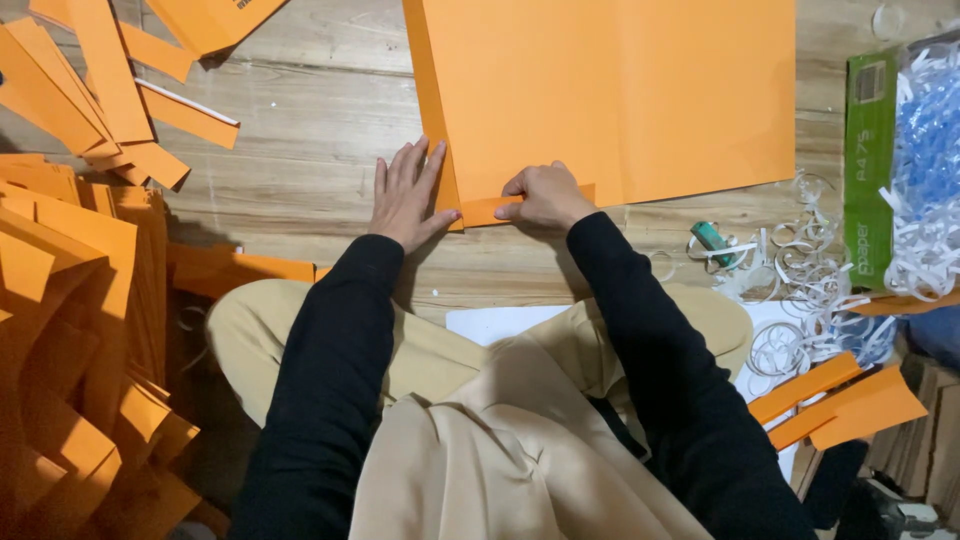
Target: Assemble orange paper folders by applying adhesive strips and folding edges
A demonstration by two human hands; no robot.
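**Orange sheet pressed flat at its folded bottom edge**

Paper comes first: a large orange sheet (620, 90) lies flat on the wooden floor (300, 150), filling the 12 to 1 o'clock part of the view. A narrow flap (490, 209) is turned up along its lower edge. The right hand (545, 197) presses that flap with fingers curled down onto it, its grip closed on the fold. The left hand (405, 195) lies open and flat, fingers spread, just beside the sheet's lower left corner, thumb touching the flap's end.

At 9 to 7 o'clock sits a heap of folded orange pieces (70, 350); more orange strips (120, 90) lie at 10 o'clock. At 3 o'clock curl white paper shavings (800, 280), with a small green object (712, 238) among them and a green paper package (868, 170) beyond. Two orange offcuts (850, 400) rest at 4 o'clock.
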